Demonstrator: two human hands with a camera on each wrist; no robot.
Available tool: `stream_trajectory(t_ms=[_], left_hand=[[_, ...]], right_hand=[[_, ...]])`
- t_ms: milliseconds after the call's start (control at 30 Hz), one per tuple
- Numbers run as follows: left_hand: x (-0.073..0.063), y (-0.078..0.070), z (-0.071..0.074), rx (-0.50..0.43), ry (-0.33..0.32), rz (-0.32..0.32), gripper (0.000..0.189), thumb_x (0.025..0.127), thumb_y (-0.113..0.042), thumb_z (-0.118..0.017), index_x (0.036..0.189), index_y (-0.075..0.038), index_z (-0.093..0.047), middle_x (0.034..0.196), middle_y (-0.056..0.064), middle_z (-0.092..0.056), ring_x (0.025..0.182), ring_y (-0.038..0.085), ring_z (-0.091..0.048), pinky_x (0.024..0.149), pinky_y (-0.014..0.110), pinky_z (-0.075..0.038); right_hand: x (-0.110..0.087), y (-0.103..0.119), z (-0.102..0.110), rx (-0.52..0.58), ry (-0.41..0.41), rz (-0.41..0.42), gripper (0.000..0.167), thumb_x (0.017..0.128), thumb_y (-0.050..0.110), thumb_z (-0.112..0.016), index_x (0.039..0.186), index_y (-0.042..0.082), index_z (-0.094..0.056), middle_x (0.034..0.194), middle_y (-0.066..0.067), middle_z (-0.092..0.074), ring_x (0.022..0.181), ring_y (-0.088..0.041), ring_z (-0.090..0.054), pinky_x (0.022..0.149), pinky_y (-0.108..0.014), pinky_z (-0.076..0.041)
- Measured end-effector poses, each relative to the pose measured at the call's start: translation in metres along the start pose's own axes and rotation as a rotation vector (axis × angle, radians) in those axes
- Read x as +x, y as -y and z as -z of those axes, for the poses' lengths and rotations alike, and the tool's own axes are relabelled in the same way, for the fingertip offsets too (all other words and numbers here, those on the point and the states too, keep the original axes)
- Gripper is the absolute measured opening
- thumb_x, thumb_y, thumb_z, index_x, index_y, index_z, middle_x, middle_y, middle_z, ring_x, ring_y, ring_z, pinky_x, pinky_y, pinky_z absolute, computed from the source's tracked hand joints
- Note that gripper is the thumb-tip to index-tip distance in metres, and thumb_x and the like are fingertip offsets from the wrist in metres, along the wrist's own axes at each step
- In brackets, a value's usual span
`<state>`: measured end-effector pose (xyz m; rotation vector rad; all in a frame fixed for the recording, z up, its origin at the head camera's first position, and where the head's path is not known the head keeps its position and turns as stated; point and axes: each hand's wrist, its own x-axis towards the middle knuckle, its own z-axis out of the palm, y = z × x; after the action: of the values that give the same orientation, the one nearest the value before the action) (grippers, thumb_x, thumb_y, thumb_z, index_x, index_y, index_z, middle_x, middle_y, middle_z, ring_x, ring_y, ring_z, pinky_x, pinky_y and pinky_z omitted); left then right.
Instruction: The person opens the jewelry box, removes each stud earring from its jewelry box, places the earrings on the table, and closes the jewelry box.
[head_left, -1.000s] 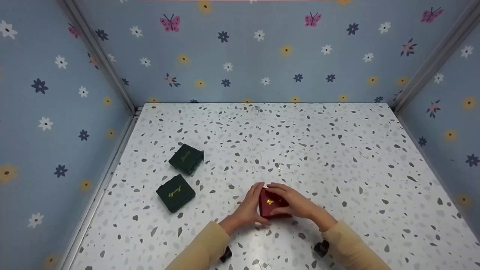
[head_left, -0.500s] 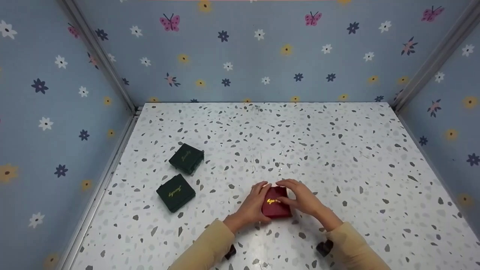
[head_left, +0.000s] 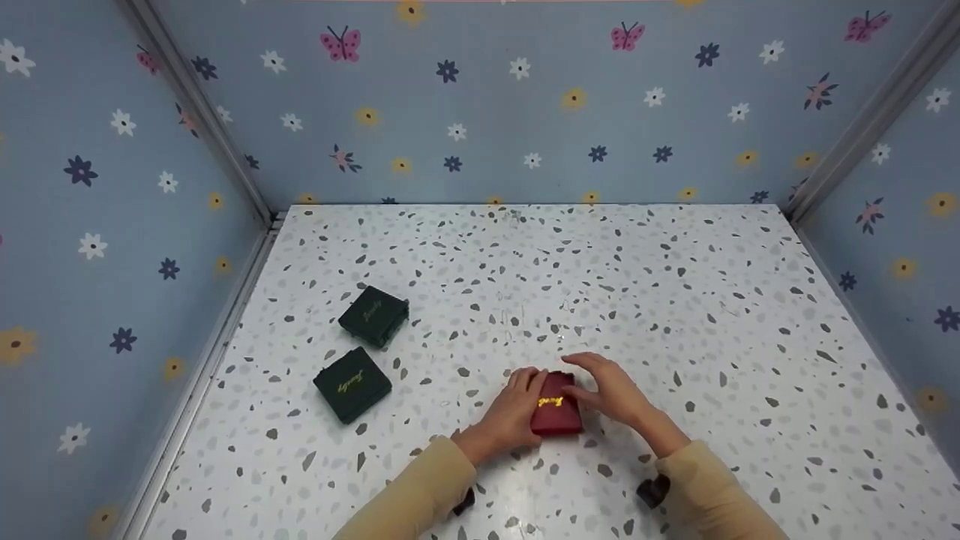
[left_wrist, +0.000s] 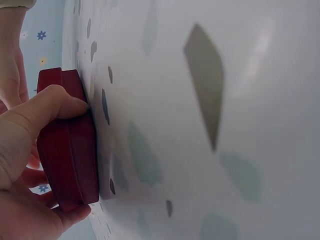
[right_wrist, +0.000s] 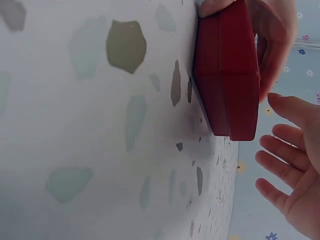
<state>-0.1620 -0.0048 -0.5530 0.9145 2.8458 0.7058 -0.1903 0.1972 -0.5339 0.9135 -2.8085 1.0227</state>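
A small red jewelry box (head_left: pixel 556 424) with gold lettering on its lid sits closed on the table, right of centre near the front. My left hand (head_left: pixel 511 414) grips its left side; in the left wrist view the thumb presses the near face and the fingers curl round the far face of the box (left_wrist: pixel 70 155). Beside the box's right side, my right hand (head_left: pixel 613 394) hovers with spread, relaxed fingers. In the right wrist view a gap shows between that hand (right_wrist: pixel 302 170) and the box (right_wrist: pixel 230 85). The left fingers hide the box's left part.
Two dark green boxes with gold lettering lie on the left of the table: one farther back (head_left: pixel 373 316), the other green box (head_left: pixel 352 385) nearer. Flower-patterned blue walls (head_left: pixel 480 105) bound the speckled white table (head_left: pixel 675 300) at the back and both sides.
My right hand has drawn away rightward from the box, uncovering more of its lid. The left hand has shifted slightly right, farther over the box. The lid lettering sits a little farther right.
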Motion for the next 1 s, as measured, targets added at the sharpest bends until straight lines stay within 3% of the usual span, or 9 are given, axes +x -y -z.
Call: stream_trajectory(t_ms=[333, 600, 1000], left_hand=[[-0.002, 0.003, 0.008, -0.037, 0.009, 0.033, 0.101, 0.052, -0.019, -0.081, 0.135, 0.003, -0.027, 0.129, 0.015, -0.031, 0.120, 0.025, -0.029, 0.095, 0.029, -0.034], [-0.003, 0.015, 0.015, -0.058, -0.029, 0.059, 0.102, 0.052, -0.018, -0.082, 0.134, 0.004, -0.027, 0.129, 0.015, -0.031, 0.120, 0.025, -0.028, 0.095, 0.031, -0.035], [0.001, 0.036, 0.033, -0.109, -0.045, 0.189, 0.100, 0.056, -0.015, -0.081, 0.136, 0.002, -0.024, 0.132, 0.016, -0.028, 0.122, 0.027, -0.025, 0.093, 0.039, -0.037]], right_hand=[[0.004, -0.006, 0.010, -0.066, 0.013, -0.103, 0.056, 0.078, 0.023, -0.067, 0.126, 0.002, -0.046, 0.125, -0.014, -0.048, 0.115, -0.028, -0.043, 0.093, -0.043, -0.036], [0.010, -0.014, 0.018, -0.078, -0.006, -0.079, 0.063, 0.077, 0.021, -0.068, 0.129, -0.001, -0.041, 0.128, -0.017, -0.045, 0.116, -0.033, -0.041, 0.093, -0.046, -0.035], [0.022, -0.025, 0.034, -0.150, -0.010, -0.119, 0.066, 0.078, 0.025, -0.067, 0.131, -0.002, -0.038, 0.130, -0.020, -0.041, 0.117, -0.036, -0.039, 0.094, -0.048, -0.033]])
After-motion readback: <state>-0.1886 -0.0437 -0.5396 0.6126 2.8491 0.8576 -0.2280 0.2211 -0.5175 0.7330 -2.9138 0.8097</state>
